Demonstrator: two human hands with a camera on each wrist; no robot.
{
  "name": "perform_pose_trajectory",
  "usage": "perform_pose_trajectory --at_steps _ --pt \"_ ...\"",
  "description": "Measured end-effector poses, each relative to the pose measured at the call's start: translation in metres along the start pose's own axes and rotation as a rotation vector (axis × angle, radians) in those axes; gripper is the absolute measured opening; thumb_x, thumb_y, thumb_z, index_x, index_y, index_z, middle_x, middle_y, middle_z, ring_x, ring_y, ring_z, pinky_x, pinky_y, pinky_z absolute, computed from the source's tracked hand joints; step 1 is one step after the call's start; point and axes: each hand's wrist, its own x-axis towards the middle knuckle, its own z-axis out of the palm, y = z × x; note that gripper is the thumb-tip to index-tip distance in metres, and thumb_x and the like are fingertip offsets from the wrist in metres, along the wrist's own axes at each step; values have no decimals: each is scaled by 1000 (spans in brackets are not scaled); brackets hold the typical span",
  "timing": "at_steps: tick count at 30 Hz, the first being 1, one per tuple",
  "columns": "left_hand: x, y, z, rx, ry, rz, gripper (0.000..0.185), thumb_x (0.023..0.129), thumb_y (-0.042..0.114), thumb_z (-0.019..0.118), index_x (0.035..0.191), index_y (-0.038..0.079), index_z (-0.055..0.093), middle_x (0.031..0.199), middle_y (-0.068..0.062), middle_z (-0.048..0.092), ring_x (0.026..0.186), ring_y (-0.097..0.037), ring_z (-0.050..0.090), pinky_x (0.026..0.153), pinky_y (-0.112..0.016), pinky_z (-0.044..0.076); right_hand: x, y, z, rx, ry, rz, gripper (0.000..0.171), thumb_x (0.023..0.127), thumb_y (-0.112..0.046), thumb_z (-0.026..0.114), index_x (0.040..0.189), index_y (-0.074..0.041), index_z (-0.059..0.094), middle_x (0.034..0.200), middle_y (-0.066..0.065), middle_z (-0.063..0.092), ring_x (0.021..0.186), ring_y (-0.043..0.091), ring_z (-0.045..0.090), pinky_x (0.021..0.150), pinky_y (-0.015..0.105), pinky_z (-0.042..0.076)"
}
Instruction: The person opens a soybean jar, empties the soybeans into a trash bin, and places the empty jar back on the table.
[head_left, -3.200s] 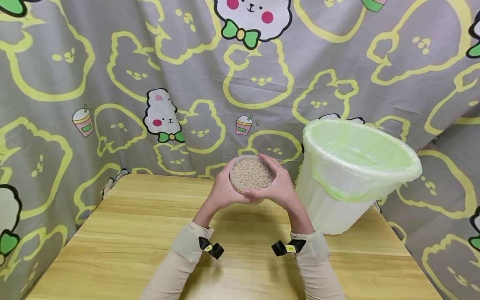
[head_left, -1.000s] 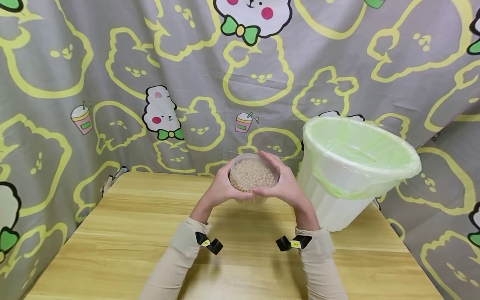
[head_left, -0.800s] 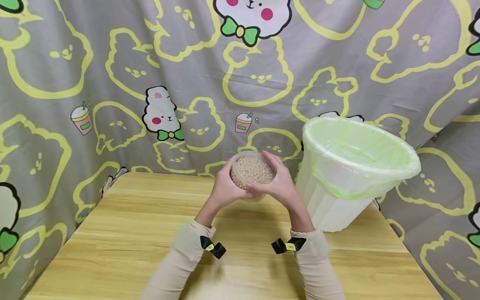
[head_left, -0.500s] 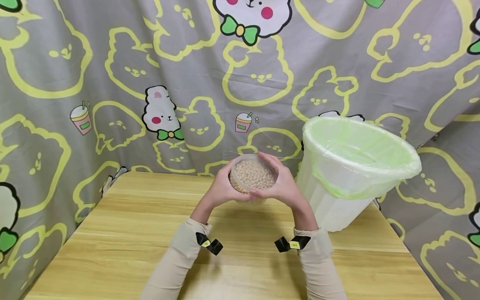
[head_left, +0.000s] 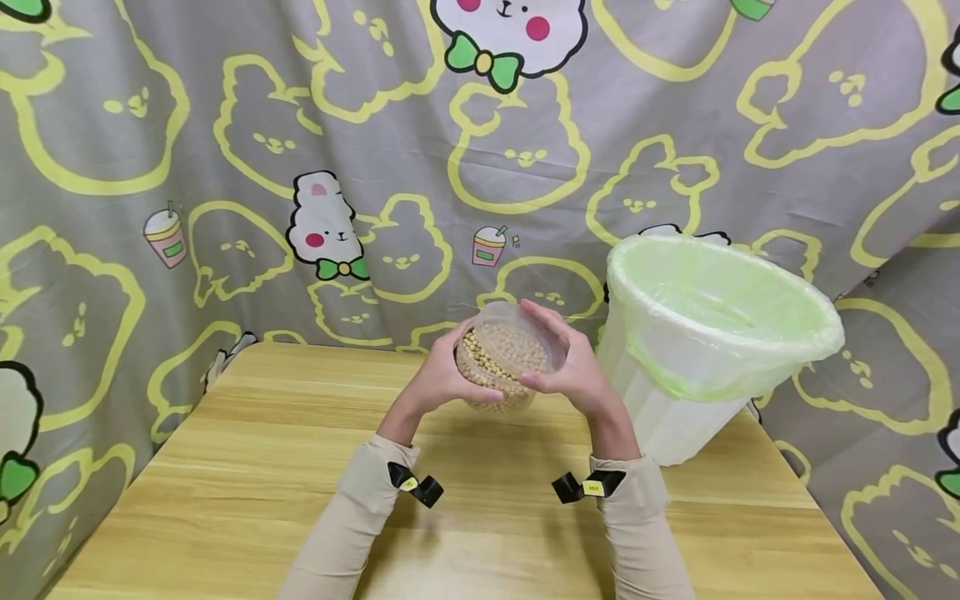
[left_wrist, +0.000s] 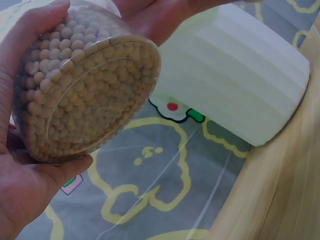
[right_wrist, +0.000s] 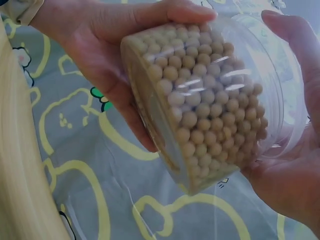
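both hands on a tub of beans, held above the bench

clear round plastic tub packed with pale tan beans (head_left: 501,367) is up off the light wooden bench (head_left: 225,500), tipped on a slant, near the far edge. left hand (head_left: 442,377) grasps the tub from its left side, fingers curled under the base and thumb along the wall; the left wrist view shows the flat bottom of the tub (left_wrist: 85,90) cradled in that palm. right hand (head_left: 573,367) grasps the tub's upper end, fingers arched over the clear rim (right_wrist: 280,85), thumb on the near side. whether a lid sits on that rim cannot be told.

just right of the hands, not touching them, stands a white ribbed plastic bin lined with a pale green bag (head_left: 705,333), on the bench's far right corner.

both forearms in beige sleeves (head_left: 352,517), each with a small black clip at the wrist. grey cloth printed with yellow bear outlines (head_left: 225,125) hangs behind and around the bench.
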Motion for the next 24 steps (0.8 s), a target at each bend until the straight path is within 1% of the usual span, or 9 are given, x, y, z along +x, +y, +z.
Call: perform_pose_trajectory --at_steps 2,5,7,9,12,15,19,21,24 --pt "0 0 0 9 2 2 109 61 20 99 154 18 42 140 -8 57 124 -25 56 104 -42 50 0 -1 0 -15 6 7 103 70 -23 94 154 1 40 159 20 38 144 21 39 115 18 35" --pt "0 1 -1 15 22 -6 108 61 18 99 153 20 43 141 -5 56 126 -24 55 107 -44 48 -1 -4 -1 -39 37 27 100 70 -16 93 154 0 41 160 18 40 144 21 38 115 17 35" --pt "0 2 -4 14 46 -13 105 60 16 98 151 22 45 141 -3 56 127 -23 55 109 -46 47 -2 -5 -2 -52 60 48 98 70 -14 92 154 -3 42 160 16 41 145 21 37 113 17 35" --pt "-1 3 -9 14 71 -11 104 60 13 98 150 22 47 143 -3 55 128 -22 54 110 -47 45 -4 -7 -4 -67 80 72 96 71 -11 91 154 -6 43 161 13 41 147 21 34 112 17 35" --pt "-2 5 -19 -2 110 17 102 61 7 97 150 19 48 144 -6 54 128 -24 54 110 -46 46 -7 -9 -8 -73 91 111 93 74 -8 88 155 -9 43 162 11 39 148 23 32 109 16 37" --pt "-4 8 -31 -21 154 43 101 62 2 95 150 15 48 146 -10 53 128 -26 54 108 -42 50 -11 -9 -11 -85 87 165 90 78 -7 84 157 -11 40 164 10 35 149 24 31 105 14 38" --pt "-8 13 -48 -32 225 39 100 63 -1 93 150 16 48 146 -11 51 128 -26 54 104 -34 52 -18 -10 -17 -127 70 239 88 83 -9 80 159 -11 37 166 9 32 152 26 27 106 11 36" --pt "-10 16 -55 -42 258 39 100 63 -3 92 150 16 48 147 -11 50 129 -25 53 104 -31 52 -21 -9 -20 -179 57 267 88 83 -12 81 158 -11 37 166 9 32 152 27 27 110 17 34" --pt "-11 19 -63 -53 291 47 99 63 -5 91 150 15 48 148 -12 49 129 -23 52 102 -27 52 -27 -5 -23 -285 17 310 92 81 -19 85 159 -13 37 165 9 34 152 29 29 120 36 32"
